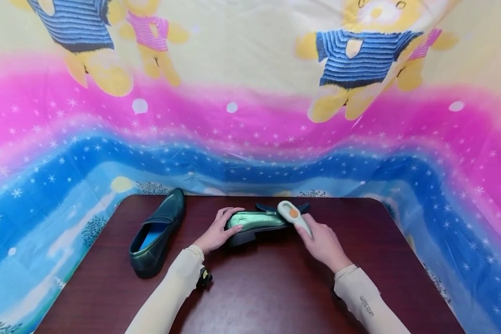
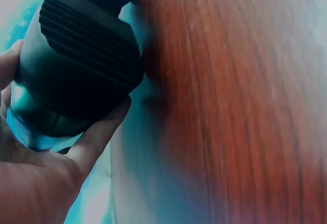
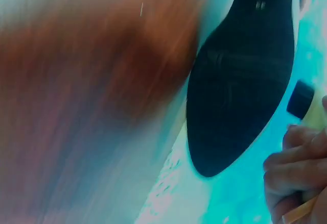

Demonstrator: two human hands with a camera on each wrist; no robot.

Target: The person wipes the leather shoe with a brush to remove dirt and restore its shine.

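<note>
A shiny green loafer (image 1: 254, 221) is held over the table, toe toward the right. My left hand (image 1: 219, 230) grips it round the heel; the left wrist view shows the ridged black heel (image 2: 87, 45) between thumb and fingers. The dark sole (image 3: 242, 81) faces the right wrist camera. My right hand (image 1: 323, 241) holds a pale-handled brush (image 1: 289, 213) with an orange spot, its oval head beside the shoe's front. In the right wrist view the brush's black end (image 3: 300, 99) appears apart from the sole; contact with the upper cannot be told.
A second dark green loafer (image 1: 160, 234) with a blue insole stands upright at the table's left. The dark red-brown wooden table (image 1: 250, 292) meets a printed cloth (image 1: 250, 116) with bears and snowflakes at its back and sides.
</note>
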